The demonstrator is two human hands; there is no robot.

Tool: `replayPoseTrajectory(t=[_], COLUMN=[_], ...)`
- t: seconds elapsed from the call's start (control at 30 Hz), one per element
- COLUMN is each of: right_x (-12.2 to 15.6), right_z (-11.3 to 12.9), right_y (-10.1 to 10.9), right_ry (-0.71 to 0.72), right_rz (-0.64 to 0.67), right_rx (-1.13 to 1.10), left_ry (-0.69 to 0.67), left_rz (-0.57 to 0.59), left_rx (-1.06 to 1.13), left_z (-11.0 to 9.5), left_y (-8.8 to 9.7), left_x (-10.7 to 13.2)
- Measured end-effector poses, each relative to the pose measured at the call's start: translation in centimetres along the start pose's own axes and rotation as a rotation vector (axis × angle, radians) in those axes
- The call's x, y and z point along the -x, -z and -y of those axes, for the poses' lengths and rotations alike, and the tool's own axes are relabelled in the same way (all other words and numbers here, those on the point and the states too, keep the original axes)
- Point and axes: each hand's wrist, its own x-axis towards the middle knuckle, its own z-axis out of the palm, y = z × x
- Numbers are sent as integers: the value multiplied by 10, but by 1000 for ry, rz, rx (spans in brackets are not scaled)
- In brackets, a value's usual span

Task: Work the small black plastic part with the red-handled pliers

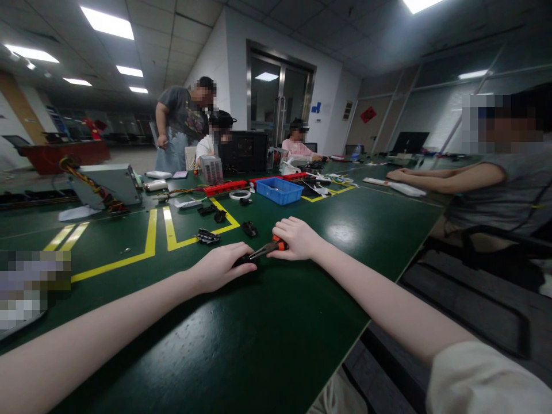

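My left hand [222,265] is closed around a small black part [246,260] just above the green table [207,345]. Most of that part is hidden by the fingers, so its kind does not show. My right hand [297,238] grips pliers [272,247] with orange-and-black handles. Their narrow metal jaws point left and meet the black part at my left fingertips. Close beyond the hands lie a black plastic piece [249,229] and another black piece with a lighter inside [207,236].
A blue bin [279,191] stands beyond my hands, near red strips [226,188] and loose cables. At left is a grey metal box [110,183] with coloured wires. Yellow tape [150,233] marks the tabletop. One person [495,172] sits at right; several others are across the table.
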Motion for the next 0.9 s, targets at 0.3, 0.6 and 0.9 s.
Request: replayPoseTrajectory(t=[0.3,0.6,0.9], right_x=[0,-1,1], right_z=[0,1,-2], right_y=[-1,2,1], right_ry=[2,-12,-39], right_rz=[19,-5,4], right_rx=[-15,18,19], left_ry=[10,29,29], left_rz=[26,19,11], left_rx=[-15,-3,-7], left_z=[-2,0,-1], left_y=[2,1,1], left_x=[0,-1,0])
